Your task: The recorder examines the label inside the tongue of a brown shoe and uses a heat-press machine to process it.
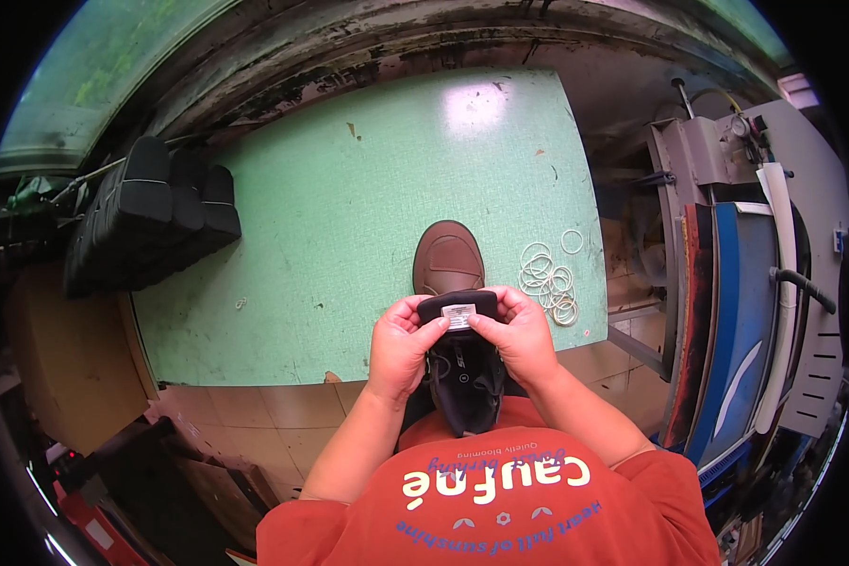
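A brown shoe (450,257) with a black lining points away from me, its toe resting over the near edge of the green table and its heel toward my body. Both hands grip its black padded tongue (431,307), which is pulled up and back. My left hand (403,345) pinches the tongue's left side between thumb and fingers. On the opposite side, my right hand (517,338) pinches it the same way. A small white label (458,316) lies on the tongue between my two thumbs. Below it, the dark insole shows inside the shoe opening.
Several pale rubber bands (549,281) lie on the green table (349,208) right of the shoe. Stacked black padded pieces (146,212) stand at the table's left end. A grey machine (717,151) and upright blue panel (738,321) are at the right.
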`<state>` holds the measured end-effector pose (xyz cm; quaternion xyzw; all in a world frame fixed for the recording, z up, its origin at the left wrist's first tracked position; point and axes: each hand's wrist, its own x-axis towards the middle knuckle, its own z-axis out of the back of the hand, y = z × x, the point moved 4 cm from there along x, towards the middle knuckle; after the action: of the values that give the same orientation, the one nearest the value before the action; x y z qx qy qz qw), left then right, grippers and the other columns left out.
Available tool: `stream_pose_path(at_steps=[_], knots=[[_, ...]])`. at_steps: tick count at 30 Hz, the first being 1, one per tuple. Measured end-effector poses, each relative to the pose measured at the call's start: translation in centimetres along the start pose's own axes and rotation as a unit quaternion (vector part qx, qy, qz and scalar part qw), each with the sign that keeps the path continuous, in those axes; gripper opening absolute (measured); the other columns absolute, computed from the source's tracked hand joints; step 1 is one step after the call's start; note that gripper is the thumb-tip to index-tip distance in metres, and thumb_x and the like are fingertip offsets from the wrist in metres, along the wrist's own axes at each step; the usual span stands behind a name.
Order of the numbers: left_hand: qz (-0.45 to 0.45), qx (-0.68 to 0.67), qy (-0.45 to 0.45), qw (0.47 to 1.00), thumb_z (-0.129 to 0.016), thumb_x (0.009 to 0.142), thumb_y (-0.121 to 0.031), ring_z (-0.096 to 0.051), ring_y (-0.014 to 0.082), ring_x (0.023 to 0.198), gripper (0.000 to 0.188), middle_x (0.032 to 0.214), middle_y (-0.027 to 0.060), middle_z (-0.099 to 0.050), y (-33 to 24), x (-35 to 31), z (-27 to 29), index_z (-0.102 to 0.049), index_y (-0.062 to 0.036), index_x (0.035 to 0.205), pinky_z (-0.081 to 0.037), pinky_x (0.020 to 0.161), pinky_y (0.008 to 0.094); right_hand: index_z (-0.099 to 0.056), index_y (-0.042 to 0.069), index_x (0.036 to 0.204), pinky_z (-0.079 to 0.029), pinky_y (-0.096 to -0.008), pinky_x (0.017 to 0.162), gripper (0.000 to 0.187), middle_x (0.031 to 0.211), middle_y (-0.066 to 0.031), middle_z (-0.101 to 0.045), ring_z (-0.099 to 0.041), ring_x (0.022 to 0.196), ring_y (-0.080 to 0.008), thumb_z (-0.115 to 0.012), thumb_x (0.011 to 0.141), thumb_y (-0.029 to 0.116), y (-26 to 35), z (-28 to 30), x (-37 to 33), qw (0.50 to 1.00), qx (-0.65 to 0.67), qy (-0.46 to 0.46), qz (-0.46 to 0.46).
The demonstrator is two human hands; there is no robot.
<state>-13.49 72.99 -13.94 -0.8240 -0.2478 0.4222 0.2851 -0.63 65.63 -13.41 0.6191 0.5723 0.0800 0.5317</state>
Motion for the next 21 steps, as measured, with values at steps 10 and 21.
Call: stream_pose_path(at_steps=[10, 21], knots=[[0.004, 0.014, 0.011, 1.000, -0.061, 0.076, 0.003, -0.057, 0.0110, 0.082, 0.022, 0.090, 0.0061, -0.059, 0.13, 0.01, 0.13, -0.054, 0.0016, 0.097, -0.047, 0.077, 0.0237, -0.054, 0.001, 0.092, -0.047, -0.0207, 0.070, 0.016, 0.084, -0.0037, -0.060, -0.056, 0.075, -0.0069, -0.060, 0.077, -0.002, -0.19, -0.04, 0.11, 0.999, 0.030, -0.008, -0.012], [-0.017, 0.133, 0.018, 0.991, -0.062, 0.077, -0.002, -0.053, 0.0097, 0.085, 0.016, 0.090, 0.0019, -0.055, 0.25, 0.13, 0.57, -0.061, 0.0018, 0.092, -0.042, 0.079, 0.0235, -0.053, 0.000, 0.094, -0.048, -0.0222, 0.072, 0.018, 0.087, -0.0059, -0.061, -0.058, 0.077, -0.0086, -0.060, 0.077, -0.003, -0.25, 0.13, 0.25, 0.999, 0.046, -0.002, -0.024]])
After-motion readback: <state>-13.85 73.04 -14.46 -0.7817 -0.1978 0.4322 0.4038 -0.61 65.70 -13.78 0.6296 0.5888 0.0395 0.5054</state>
